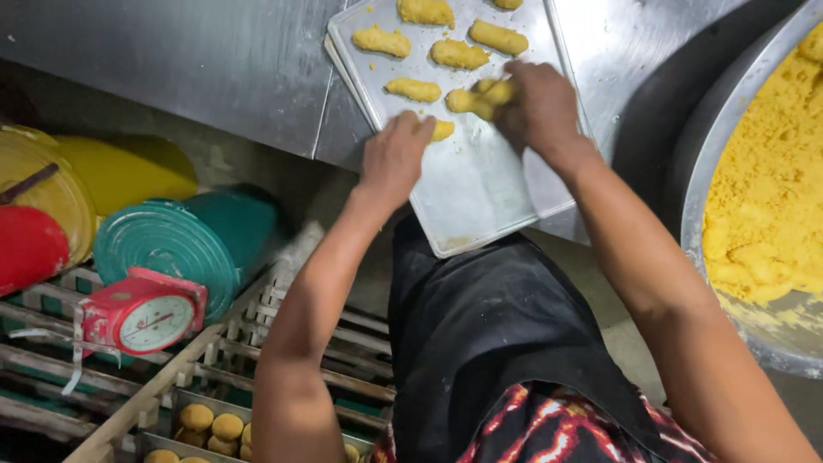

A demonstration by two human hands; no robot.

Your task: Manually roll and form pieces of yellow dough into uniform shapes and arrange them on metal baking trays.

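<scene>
Steel counter (214,69) bears tray (480,189); hands shaping dough; rack (257,343) below.

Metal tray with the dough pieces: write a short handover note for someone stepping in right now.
Left hand rests on the metal tray, touching a yellow dough piece. Right hand holds another dough piece just above the tray.
Done: six more shaped pieces lie in rows on the far half of the tray, such as one at.
Left: the near half of the tray is bare; the big metal bowl on the right holds plenty of yellow dough. The tray overhangs the steel counter edge.
</scene>
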